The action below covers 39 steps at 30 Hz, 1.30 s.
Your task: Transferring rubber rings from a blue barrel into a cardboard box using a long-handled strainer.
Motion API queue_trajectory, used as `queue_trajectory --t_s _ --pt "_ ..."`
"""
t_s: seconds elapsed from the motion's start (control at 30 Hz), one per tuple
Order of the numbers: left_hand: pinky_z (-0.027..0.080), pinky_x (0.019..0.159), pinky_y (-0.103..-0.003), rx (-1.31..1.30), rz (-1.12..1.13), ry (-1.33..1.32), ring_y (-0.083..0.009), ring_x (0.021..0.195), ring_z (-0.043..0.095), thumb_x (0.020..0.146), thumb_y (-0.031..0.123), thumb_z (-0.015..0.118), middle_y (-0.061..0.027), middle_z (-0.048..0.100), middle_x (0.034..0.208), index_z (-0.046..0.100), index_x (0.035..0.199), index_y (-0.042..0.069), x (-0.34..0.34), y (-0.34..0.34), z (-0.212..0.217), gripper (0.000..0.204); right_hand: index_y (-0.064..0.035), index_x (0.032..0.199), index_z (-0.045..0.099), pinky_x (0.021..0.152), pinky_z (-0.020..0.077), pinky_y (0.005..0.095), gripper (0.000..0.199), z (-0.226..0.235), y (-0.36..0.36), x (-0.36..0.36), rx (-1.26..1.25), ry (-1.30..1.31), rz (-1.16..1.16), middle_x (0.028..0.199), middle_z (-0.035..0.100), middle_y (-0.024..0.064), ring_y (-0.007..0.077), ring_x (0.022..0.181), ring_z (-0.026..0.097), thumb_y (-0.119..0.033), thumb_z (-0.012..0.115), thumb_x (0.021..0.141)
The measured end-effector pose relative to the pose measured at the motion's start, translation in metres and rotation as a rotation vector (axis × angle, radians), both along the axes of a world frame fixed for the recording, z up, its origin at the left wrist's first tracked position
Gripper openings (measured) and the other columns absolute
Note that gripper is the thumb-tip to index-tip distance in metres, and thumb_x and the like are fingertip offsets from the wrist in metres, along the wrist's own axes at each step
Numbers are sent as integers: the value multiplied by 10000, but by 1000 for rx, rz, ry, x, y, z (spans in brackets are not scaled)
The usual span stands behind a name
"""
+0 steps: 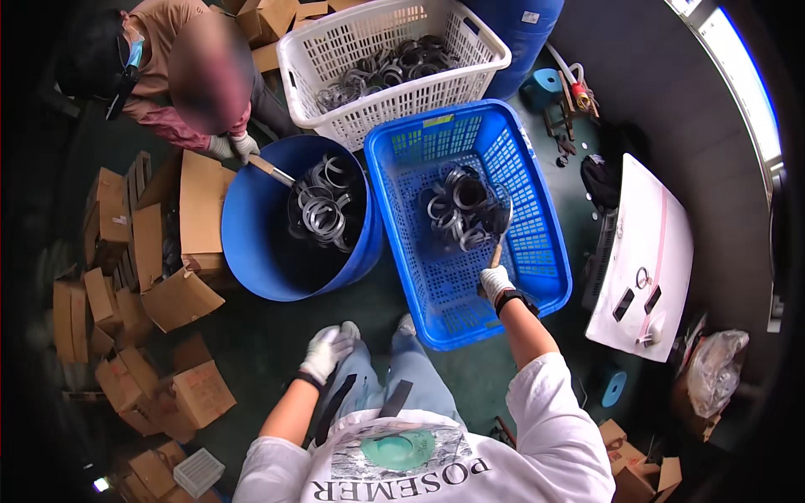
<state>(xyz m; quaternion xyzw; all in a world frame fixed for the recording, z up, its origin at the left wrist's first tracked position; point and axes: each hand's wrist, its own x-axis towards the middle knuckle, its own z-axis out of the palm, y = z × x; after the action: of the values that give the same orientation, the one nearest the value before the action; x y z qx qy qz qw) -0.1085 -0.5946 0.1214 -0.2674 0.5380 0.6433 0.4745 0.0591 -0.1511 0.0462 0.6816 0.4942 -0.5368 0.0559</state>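
Observation:
My right hand (495, 282), in a white glove, is closed around the wooden handle (497, 254) of a scoop. Its dark round head reaches into a blue perforated basket (432, 331), among a pile of metal rings (459, 205). How many rings lie on the scoop I cannot tell. My left hand (327, 352), also gloved, holds nothing and rests by my left knee with its fingers out. Left of the basket, a co-worker's gloved hands (239, 147) grip a similar wooden-handled scoop (272, 172) over a round blue tub (260, 243); its load of rings (323, 210) shows inside.
A white slatted basket (360, 109) with more rings stands behind both containers, beside a blue drum (524, 42). Cardboard boxes (201, 201) crowd the left. At the right are a white panel (646, 260), a small blue stool (547, 81) and a clear plastic bag (717, 369).

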Motion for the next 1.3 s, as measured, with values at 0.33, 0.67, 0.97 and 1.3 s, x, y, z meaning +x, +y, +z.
queue_trajectory --t_s 0.33,0.67,0.97,1.3 --pt "549 827 -495 -241 302 -146 -307 943 647 905 287 618 -133 653 1054 560 1134 82 22 -80 7 313 -176 1503 228 793 481 411 694 -8 -14 54 431 -183 279 1010 620 216 331 877 626 -110 518 876" --pt "601 668 -416 -43 59 -155 -262 757 695 952 241 559 -110 698 882 607 978 108 10 -10 9 144 -136 1490 289 642 503 306 735 23 -40 110 479 296 27 1056 574 129 206 731 592 5 501 800" --pt "570 727 -436 7 -5 -134 -267 837 682 928 238 603 -106 688 913 607 1003 113 2 -16 -9 146 -109 1350 390 444 448 238 581 149 -110 156 -182 747 -435 733 521 43 113 536 509 29 537 805" --pt "571 762 -440 62 -10 -174 -279 844 679 926 242 602 -112 678 944 543 1051 132 2 -32 -28 177 -183 1351 416 488 457 259 636 236 -211 196 -460 788 -398 871 558 63 122 615 527 -15 608 769"
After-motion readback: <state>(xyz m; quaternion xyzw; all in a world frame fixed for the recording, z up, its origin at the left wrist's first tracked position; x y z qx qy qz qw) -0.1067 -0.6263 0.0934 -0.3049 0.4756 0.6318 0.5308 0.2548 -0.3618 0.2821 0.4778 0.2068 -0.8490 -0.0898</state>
